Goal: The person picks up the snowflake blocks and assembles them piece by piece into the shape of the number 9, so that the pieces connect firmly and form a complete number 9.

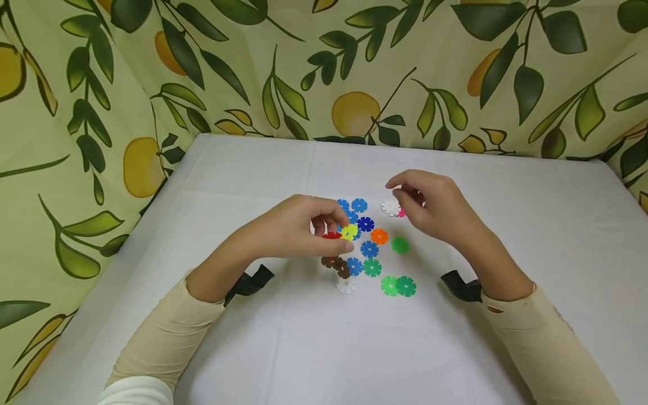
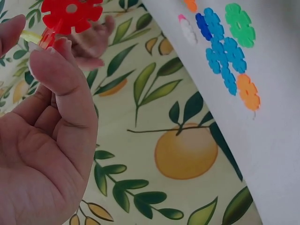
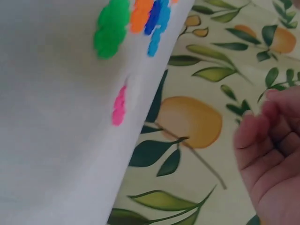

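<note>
Leaf-print cloth (image 1: 445,62) hangs behind a white table (image 1: 324,349) strewn with notched coloured discs (image 1: 369,254).
Head view, centre: the left hand (image 1: 301,228) pinches a yellow disc (image 1: 349,232) and a red disc (image 1: 331,235); the right hand (image 1: 432,205), right of centre, thumb and forefinger narrowly apart, holds nothing visible and is nearer the white disc (image 1: 390,208), just below its fingertips, with table surface running on rightward. Left wrist view, upper left: red disc broadside, yellow edge-on. Right wrist view: table edge slants between bent fingers and pink disc (image 3: 120,107).
</note>
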A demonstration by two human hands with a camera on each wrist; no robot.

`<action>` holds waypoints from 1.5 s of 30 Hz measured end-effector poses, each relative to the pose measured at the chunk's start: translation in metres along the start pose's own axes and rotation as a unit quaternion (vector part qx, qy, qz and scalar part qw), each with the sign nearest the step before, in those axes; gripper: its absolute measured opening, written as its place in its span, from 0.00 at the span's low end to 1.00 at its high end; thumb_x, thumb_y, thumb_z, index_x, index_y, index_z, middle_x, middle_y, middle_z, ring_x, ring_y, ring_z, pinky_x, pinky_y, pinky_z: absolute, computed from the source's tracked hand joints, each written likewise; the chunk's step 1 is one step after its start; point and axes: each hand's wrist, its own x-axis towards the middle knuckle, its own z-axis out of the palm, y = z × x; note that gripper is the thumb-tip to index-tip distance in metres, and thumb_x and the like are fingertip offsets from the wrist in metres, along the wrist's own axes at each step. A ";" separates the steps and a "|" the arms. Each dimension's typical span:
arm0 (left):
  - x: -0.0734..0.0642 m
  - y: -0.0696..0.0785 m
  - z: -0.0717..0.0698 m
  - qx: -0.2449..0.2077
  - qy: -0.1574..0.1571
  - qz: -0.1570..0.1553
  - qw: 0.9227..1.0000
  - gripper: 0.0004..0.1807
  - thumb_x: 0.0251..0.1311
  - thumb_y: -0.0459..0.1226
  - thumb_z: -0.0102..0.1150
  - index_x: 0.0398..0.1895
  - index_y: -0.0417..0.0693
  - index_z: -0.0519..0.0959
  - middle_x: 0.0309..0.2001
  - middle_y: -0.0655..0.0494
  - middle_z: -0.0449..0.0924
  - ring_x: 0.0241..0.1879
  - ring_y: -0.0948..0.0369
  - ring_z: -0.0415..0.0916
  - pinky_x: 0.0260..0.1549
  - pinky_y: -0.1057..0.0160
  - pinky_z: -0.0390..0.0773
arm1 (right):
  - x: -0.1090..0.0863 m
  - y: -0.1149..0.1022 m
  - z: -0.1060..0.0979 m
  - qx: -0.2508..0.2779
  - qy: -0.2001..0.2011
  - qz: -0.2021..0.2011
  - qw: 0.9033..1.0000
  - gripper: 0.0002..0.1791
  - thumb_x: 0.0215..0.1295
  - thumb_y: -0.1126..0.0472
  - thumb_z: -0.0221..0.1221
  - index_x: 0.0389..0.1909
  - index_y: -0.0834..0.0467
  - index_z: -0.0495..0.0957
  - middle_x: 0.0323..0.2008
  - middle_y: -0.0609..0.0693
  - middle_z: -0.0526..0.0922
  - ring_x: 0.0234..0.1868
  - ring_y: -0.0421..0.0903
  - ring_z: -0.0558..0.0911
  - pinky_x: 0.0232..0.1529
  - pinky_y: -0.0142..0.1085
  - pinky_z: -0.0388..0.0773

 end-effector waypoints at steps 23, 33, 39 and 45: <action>-0.003 0.008 0.004 0.024 0.005 0.015 1.000 0.15 0.56 0.46 0.73 0.43 0.51 0.82 0.31 0.64 0.78 0.32 0.63 0.74 0.29 0.63 0.76 | -0.004 0.042 0.015 -0.043 -0.269 0.293 0.916 0.22 0.63 0.57 0.67 0.55 0.60 0.75 0.36 0.56 0.77 0.40 0.54 0.76 0.39 0.46 0.78; -0.003 0.009 0.007 0.032 0.001 0.023 0.999 0.15 0.54 0.44 0.75 0.41 0.51 0.83 0.28 0.62 0.76 0.29 0.63 0.73 0.27 0.64 0.74 | -0.002 0.036 0.016 -0.041 -0.276 0.285 0.917 0.17 0.62 0.59 0.68 0.49 0.59 0.77 0.33 0.55 0.77 0.38 0.53 0.76 0.37 0.43 0.78; -0.002 0.010 0.008 0.034 -0.006 0.028 0.999 0.15 0.55 0.44 0.74 0.42 0.49 0.83 0.28 0.63 0.76 0.28 0.63 0.73 0.27 0.64 0.74 | -0.002 0.032 0.015 -0.039 -0.280 0.276 0.919 0.20 0.63 0.57 0.69 0.54 0.57 0.78 0.33 0.54 0.77 0.37 0.53 0.76 0.36 0.43 0.78; -0.001 0.009 0.008 0.042 -0.015 0.023 0.999 0.16 0.55 0.46 0.74 0.43 0.49 0.83 0.28 0.63 0.76 0.27 0.63 0.72 0.26 0.63 0.73 | -0.002 0.021 0.018 -0.051 -0.299 0.254 0.918 0.19 0.61 0.56 0.70 0.51 0.56 0.81 0.30 0.52 0.77 0.33 0.50 0.75 0.31 0.38 0.77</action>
